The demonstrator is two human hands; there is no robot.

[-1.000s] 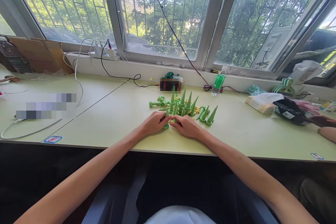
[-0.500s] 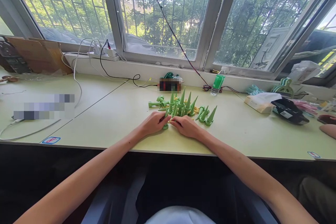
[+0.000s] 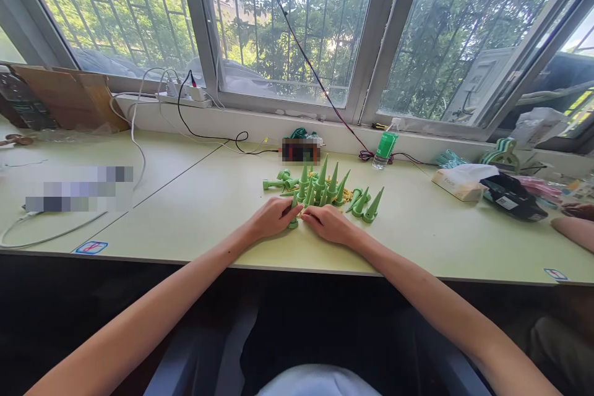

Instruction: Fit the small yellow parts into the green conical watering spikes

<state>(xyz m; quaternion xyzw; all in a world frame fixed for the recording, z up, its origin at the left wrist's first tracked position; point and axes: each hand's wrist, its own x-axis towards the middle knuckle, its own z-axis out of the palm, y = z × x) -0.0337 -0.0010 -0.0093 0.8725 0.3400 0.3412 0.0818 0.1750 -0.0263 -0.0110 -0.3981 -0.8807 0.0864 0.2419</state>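
My left hand [image 3: 273, 216] is closed around a green plastic cone-shaped spike [image 3: 293, 218], which stands point up near the table's front. Just to the right, my right hand [image 3: 327, 221] has its fingers pinched together close to the spike. What it holds, if anything, is too small to make out. Behind both hands stands a cluster of similar green spikes [image 3: 321, 182], with small yellowish pieces [image 3: 347, 190] among them. A few more spikes [image 3: 371, 207] lie or lean to the right, and other green parts [image 3: 273, 184] lie on their sides at the left.
The pale green table [image 3: 185, 216] runs along a windowsill. Behind the cluster sit a blurred-out box [image 3: 299, 151] and a green-labelled bottle [image 3: 386, 145]. A tissue box [image 3: 457, 184] and black package [image 3: 513, 197] lie at right, near another person's arm [image 3: 575, 232]. Cables [image 3: 139, 154] cross the left side.
The other person's arm at the right edge has come slightly further into view, to the left. My hands and the spike show no visible movement.
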